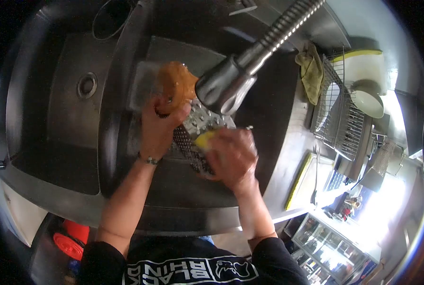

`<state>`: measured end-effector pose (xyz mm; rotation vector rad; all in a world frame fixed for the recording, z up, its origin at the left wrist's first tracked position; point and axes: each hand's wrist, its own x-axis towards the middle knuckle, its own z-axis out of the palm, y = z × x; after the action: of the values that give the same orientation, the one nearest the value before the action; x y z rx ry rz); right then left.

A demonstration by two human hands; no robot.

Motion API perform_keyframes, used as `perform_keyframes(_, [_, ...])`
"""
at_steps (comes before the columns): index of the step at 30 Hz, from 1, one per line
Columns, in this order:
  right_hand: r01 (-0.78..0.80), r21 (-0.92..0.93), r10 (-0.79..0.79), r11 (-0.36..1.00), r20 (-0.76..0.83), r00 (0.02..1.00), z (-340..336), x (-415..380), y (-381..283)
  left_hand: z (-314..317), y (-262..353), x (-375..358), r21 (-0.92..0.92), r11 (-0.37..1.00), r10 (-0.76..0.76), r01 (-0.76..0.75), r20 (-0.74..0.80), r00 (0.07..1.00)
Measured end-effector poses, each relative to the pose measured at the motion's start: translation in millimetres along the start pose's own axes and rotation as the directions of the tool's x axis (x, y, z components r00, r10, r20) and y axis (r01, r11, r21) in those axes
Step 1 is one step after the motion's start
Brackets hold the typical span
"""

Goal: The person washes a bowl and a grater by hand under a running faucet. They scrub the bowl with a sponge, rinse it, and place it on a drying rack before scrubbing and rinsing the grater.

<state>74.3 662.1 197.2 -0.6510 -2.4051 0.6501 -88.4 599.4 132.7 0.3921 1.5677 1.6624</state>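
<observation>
A metal box grater (187,145) with an orange end piece (176,85) is held tilted over the right-hand sink basin. My left hand (162,121) is closed around it near the orange part. Against the grater's perforated side, my right hand (234,154) presses a yellow sponge (204,140); the fingers are slightly blurred. Another face of the grater, with larger raised holes, looks wet and shiny. Just above hangs the spray head (226,88) of the tap, which covers part of the view behind it.
To the left is a second basin with a round drain (86,85). A wire dish rack (340,114) with bowls stands on the right counter, a green cloth (310,71) beside it. Nearer lies a yellow-edged white board (303,183) with tongs.
</observation>
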Motion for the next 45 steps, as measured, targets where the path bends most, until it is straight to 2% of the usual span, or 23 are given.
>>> perform_keyframes(3, [-0.253, -0.156, 0.223, 0.955, -0.189, 0.956, -3, 9, 20, 7, 9, -4, -0.078, 0.997, 0.025, -0.022, 0.043, 0.999])
perform_keyframes(7, [0.001, -0.006, -0.002, 1.000, -0.063, 0.998, 12, -3, 8, 4, 8, -1, -0.075, 0.997, -0.022, 0.024, 0.025, 0.999])
perform_keyframes(10, [-0.224, -0.143, 0.193, 0.964, -0.206, 0.959, 2, 8, 17, 7, 10, -4, 0.030, 0.999, 0.035, -0.036, 0.044, 0.998])
perform_keyframes(14, [-0.058, -0.004, 0.058, 0.998, -0.026, 0.998, 13, -1, 0, 10, 11, -2, 0.033, 0.999, 0.020, -0.022, 0.056, 0.998])
perform_keyframes(16, [-0.204, -0.137, 0.173, 0.969, -0.208, 0.963, 4, 10, 19, 11, 8, -5, 0.028, 0.999, 0.041, -0.042, 0.060, 0.997])
perform_keyframes(17, [-0.297, -0.113, 0.265, 0.948, -0.234, 0.936, 3, 13, 19, 12, 11, -8, 0.156, 0.980, 0.113, -0.120, 0.052, 0.992])
perform_keyframes(19, [-0.191, -0.078, 0.174, 0.978, -0.185, 0.967, 12, 14, 0, 14, 14, -7, 0.283, 0.937, 0.201, -0.207, 0.048, 0.978])
perform_keyframes(21, [-0.037, -0.108, 0.018, 0.993, -0.171, 0.985, 13, 16, 2, 12, 13, -10, 0.194, 0.977, 0.071, -0.084, 0.074, 0.995])
perform_keyframes(24, [-0.363, -0.031, 0.341, 0.931, -0.274, 0.899, 2, 28, 15, 16, 18, -14, 0.109, 0.992, 0.059, -0.070, 0.102, 0.993])
perform_keyframes(25, [-0.357, -0.033, 0.335, 0.934, -0.277, 0.901, 4, 30, 8, 15, 13, -10, 0.105, 0.992, 0.066, -0.077, 0.102, 0.993])
perform_keyframes(27, [-0.068, -0.047, 0.058, 0.997, -0.179, 0.982, 14, 27, -11, 9, 2, -4, 0.133, 0.985, 0.091, -0.110, 0.142, 0.986])
perform_keyframes(28, [-0.076, -0.047, 0.066, 0.996, -0.183, 0.981, 12, 28, -3, 7, -2, -5, 0.137, 0.985, 0.087, -0.108, 0.148, 0.985])
perform_keyframes(30, [-0.278, -0.083, 0.245, 0.957, -0.282, 0.928, -1, 27, 27, 7, 8, -7, 0.105, 0.994, 0.001, -0.020, 0.179, 0.984])
perform_keyframes(31, [-0.471, 0.057, 0.467, 0.880, -0.281, 0.838, -12, 20, 39, 6, 9, -5, 0.106, 0.994, 0.007, -0.027, 0.184, 0.983])
perform_keyframes(32, [-0.633, 0.193, 0.661, 0.750, -0.248, 0.708, -23, 15, 51, 5, 11, -2, -0.086, 0.996, 0.054, -0.036, 0.227, 0.972])
perform_keyframes(33, [-0.629, 0.194, 0.658, 0.753, -0.252, 0.710, -32, 11, 54, 3, 11, 0, -0.275, 0.961, 0.105, -0.031, 0.258, 0.960])
perform_keyframes(35, [-0.633, 0.568, 0.788, 0.526, -0.046, 0.614, -46, -8, 46, 1, 12, 0, -0.287, 0.956, 0.129, -0.055, 0.247, 0.960])
perform_keyframes(37, [-0.578, 0.694, 0.709, 0.429, 0.139, 0.692, -40, -4, 5, -8, -6, 1, -0.335, 0.942, 0.110, -0.009, 0.283, 0.953])
perform_keyframes(38, [-0.429, 0.592, 0.469, 0.682, 0.097, 0.878, -32, -10, 3, -5, -5, 0, -0.329, 0.944, 0.105, -0.004, 0.288, 0.952])
perform_keyframes(39, [-0.371, 0.252, 0.355, 0.894, 0.111, 0.928, -31, -2, -14, 1, -2, -1, -0.382, 0.924, 0.073, 0.015, 0.216, 0.974])
perform_keyframes(40, [-0.322, 0.010, 0.321, 0.947, 0.047, 0.946, -21, 6, -28, 3, 1, -1, -0.432, 0.901, 0.040, 0.027, 0.145, 0.989])
perform_keyframes(42, [-0.181, -0.160, 0.170, 0.970, -0.082, 0.982, -2, -7, -24, -4, -7, 3, -0.395, 0.918, 0.074, 0.008, 0.191, 0.979])
perform_keyframes(45, [-0.017, 0.061, 0.020, 0.998, -0.047, 0.999, -16, -9, -25, -14, -14, 4, -0.411, 0.911, 0.108, 0.035, 0.321, 0.941])
